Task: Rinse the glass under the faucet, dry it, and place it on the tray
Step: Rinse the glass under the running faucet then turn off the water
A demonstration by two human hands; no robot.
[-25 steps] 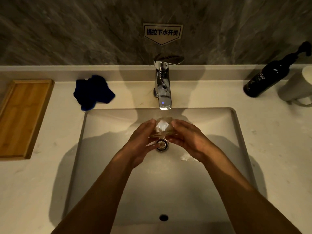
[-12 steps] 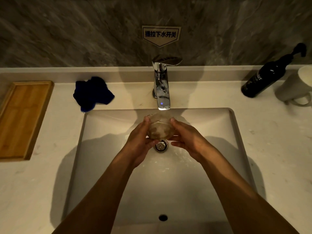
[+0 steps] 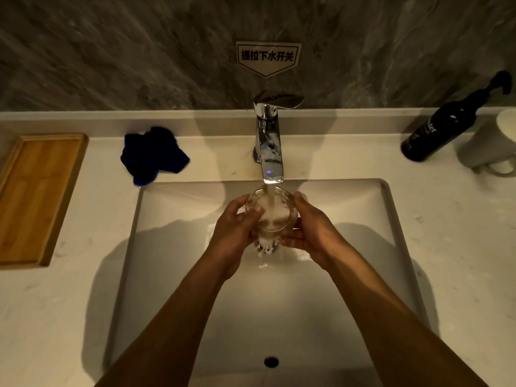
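A clear faceted glass point(image 3: 275, 216) is held upright over the sink basin point(image 3: 173, 261), right under the chrome faucet point(image 3: 269, 146). Water runs from the spout into the glass and spills over into the basin. My left hand point(image 3: 233, 236) grips the glass from the left, with the thumb over its rim. My right hand point(image 3: 312, 233) cups it from the right. A crumpled dark blue cloth point(image 3: 153, 155) lies on the counter left of the faucet. The wooden tray point(image 3: 36, 196) sits at the far left of the counter with nothing on it.
A dark pump bottle point(image 3: 441, 127) and a white mug point(image 3: 491, 146) stand at the back right of the counter. A stone wall with a small sign point(image 3: 268, 57) rises behind the faucet. An overflow hole point(image 3: 271, 361) shows in the basin's near wall.
The glass has been raised from near the drain and turned mouth-up under the spout. Water now runs into it and overflows. Both hands have stayed on it.
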